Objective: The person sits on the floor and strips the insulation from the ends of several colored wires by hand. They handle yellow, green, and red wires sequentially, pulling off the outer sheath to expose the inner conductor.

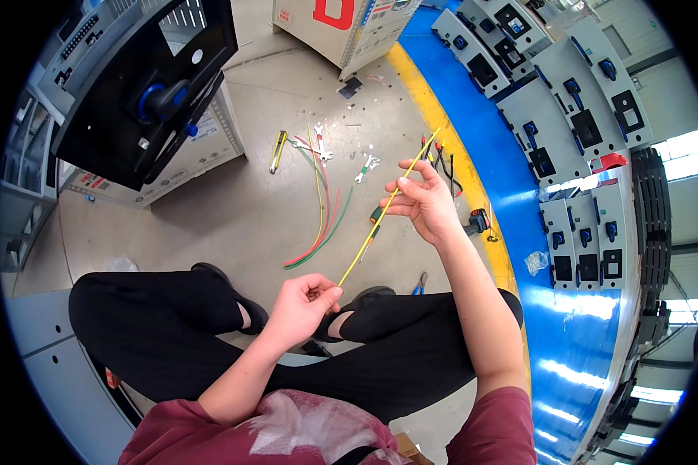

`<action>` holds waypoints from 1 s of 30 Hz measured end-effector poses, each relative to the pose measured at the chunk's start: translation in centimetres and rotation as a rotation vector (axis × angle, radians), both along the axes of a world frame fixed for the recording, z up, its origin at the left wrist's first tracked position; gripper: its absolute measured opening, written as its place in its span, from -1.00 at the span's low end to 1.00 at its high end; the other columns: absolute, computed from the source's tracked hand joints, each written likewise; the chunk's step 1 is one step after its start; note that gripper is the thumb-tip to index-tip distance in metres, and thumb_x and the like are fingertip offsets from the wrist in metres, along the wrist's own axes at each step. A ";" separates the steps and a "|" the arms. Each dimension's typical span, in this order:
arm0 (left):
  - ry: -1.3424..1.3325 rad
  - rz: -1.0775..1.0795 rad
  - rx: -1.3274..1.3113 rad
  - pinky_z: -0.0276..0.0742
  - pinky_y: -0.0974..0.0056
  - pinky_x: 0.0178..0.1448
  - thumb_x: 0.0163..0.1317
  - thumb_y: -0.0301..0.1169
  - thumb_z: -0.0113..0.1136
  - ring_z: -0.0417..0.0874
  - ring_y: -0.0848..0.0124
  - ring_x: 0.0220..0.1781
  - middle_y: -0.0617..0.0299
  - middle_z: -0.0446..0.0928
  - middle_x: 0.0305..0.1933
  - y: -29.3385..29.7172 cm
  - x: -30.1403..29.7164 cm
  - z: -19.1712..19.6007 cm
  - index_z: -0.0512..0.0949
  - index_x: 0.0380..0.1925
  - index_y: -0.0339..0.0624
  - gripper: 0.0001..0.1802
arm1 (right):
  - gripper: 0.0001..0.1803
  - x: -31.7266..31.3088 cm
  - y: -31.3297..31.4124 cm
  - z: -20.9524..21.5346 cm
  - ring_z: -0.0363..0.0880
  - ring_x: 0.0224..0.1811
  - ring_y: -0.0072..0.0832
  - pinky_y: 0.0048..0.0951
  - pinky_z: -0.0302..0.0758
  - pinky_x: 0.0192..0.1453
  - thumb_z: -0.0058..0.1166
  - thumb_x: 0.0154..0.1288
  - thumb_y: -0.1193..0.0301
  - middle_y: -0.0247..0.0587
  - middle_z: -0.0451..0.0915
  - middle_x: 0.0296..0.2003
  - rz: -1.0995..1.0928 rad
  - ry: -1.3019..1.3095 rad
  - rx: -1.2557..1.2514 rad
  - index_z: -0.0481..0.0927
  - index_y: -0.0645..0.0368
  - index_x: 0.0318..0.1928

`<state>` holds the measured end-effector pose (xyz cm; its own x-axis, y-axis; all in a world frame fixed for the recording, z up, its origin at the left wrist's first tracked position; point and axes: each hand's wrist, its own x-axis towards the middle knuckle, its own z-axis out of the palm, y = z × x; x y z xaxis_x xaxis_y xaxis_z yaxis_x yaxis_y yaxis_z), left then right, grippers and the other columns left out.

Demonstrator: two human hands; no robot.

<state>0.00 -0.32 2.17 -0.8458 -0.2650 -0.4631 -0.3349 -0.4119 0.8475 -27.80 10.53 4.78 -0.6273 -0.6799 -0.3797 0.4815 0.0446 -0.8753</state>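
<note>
A thin, straight yellow wire (359, 254) slants between my two hands. Its lower end is pinched between the thumb and fingers of my left hand (298, 310). Higher up, my right hand (425, 203) grips the wire at thumb and fingers, and the upper end sticks out beyond it. On the floor past my hands lie several loose red, green and yellow wires (338, 221). Close to them are a yellow utility knife (278, 152) and some wrenches (321, 144). Partly behind the right hand and wire is a screwdriver (376, 215).
A cordless drill (478, 222) and dark-handled tools (444, 161) lie right of my right hand. Blue-handled pliers (420, 284) rest by my shoe. A cabinet with a black door (105, 116) stands at left, a large box (341, 35) ahead, and grey panels (554, 108) at right.
</note>
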 end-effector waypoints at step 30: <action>-0.003 0.006 0.122 0.44 0.40 -0.29 0.50 -0.43 0.10 0.55 0.55 -0.45 0.29 0.56 -0.51 -0.8 0.0 -0.8 0.67 -0.12 -0.38 -0.77 | -0.70 4.5 -1.2 -2.4 0.80 -0.19 -0.11 -0.17 0.79 -0.13 0.21 0.44 0.47 -0.01 0.69 -0.21 0.196 -0.225 -0.008 0.49 0.20 0.11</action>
<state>0.04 -1.15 1.36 -0.8428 -0.2120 -0.4947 -0.3345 -0.5139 0.7900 -23.30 9.35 2.41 -0.3848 -0.7831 -0.4886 0.6464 0.1492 -0.7483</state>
